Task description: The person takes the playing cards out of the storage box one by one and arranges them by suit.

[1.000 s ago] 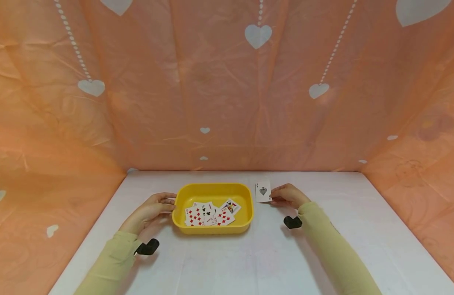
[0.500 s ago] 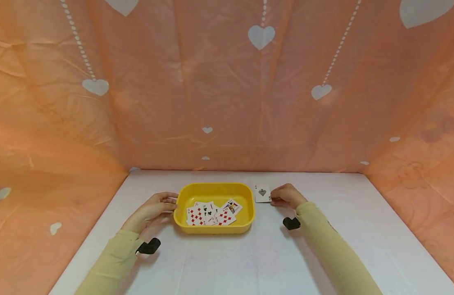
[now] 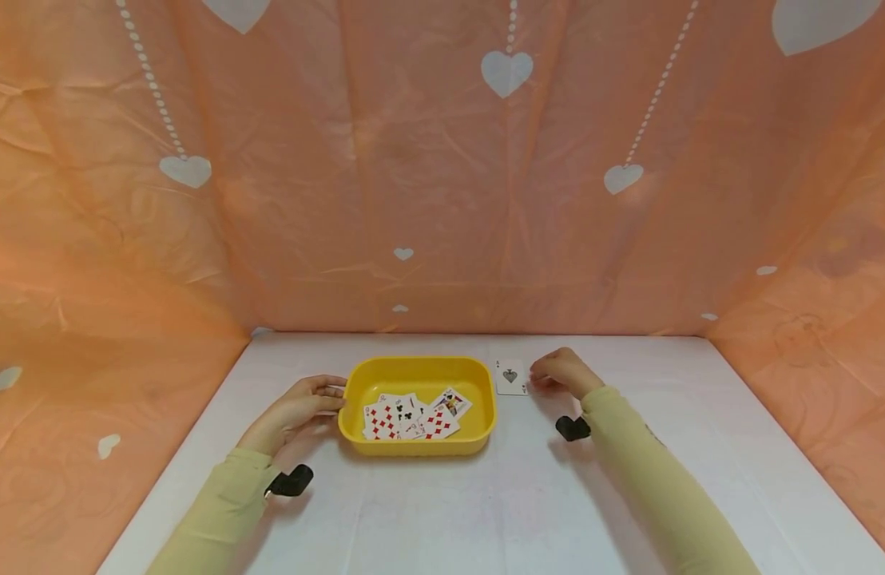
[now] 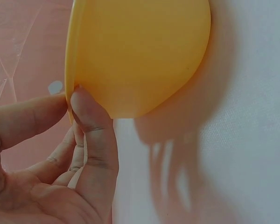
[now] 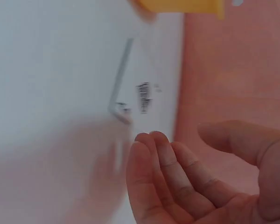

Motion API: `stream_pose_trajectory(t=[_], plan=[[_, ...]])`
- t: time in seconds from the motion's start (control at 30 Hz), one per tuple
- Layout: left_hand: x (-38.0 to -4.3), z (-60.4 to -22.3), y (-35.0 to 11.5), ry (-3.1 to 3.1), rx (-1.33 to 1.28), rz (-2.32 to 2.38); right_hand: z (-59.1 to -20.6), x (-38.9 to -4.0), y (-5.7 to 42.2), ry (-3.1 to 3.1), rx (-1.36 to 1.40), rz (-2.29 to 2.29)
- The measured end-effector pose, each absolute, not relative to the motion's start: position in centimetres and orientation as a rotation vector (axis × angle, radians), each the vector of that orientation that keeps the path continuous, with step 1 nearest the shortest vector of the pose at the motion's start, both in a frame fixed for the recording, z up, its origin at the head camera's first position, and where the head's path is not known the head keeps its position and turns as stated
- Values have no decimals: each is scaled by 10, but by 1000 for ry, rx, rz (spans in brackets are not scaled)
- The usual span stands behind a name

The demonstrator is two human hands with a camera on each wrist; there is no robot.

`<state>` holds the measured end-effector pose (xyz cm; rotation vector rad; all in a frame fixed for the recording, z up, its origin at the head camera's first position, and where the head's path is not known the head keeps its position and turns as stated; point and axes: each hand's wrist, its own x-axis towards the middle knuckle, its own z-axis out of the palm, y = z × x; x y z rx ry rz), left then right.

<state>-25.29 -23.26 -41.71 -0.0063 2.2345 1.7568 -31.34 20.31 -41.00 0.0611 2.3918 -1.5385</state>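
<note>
My left hand (image 3: pixel 296 410) pinches the left rim of a yellow plastic tub (image 3: pixel 417 449). In the left wrist view, thumb and forefinger meet across the tub's edge (image 4: pixel 71 56). Several playing cards lie face up inside, among them a diamonds card (image 3: pixel 379 420) and a picture card (image 3: pixel 450 402). An ace of spades (image 3: pixel 511 377) rests face up on the white table, just right of the tub. Beside it is my right hand (image 3: pixel 566 373), holding nothing. The right wrist view has its thumb apart from the loosely bent fingers (image 5: pixel 171 165), with the ace card (image 5: pixel 135 88) beyond the fingertips.
The white table (image 3: pixel 442 519) reaches back to an orange curtain (image 3: pixel 442 200) printed with white hearts, which also closes off both sides. Black wrist mounts (image 3: pixel 290 481) stick out beneath the sleeves.
My right hand has let go of the ace of spades and drawn slightly up and away to the right. The card now lies flat. The left hand keeps its place on the tub.
</note>
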Motion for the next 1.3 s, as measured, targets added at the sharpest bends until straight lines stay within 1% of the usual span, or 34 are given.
stream_pose_trajectory(t=[0.33, 0.67, 0.93, 1.3], plan=[[-251, -417, -233, 2228, 7, 1770, -361, -323, 185, 2343, -82, -1516], [-248, -415, -234, 2205, 42, 1780, -333, -326, 136, 2191, -372, -1533], [-249, -416, -235, 2213, 29, 1784, -337, -328, 88, 2104, -439, -1496], [-247, -418, -234, 2208, 34, 1788, -373, -328, 46, 2020, -436, -1425]])
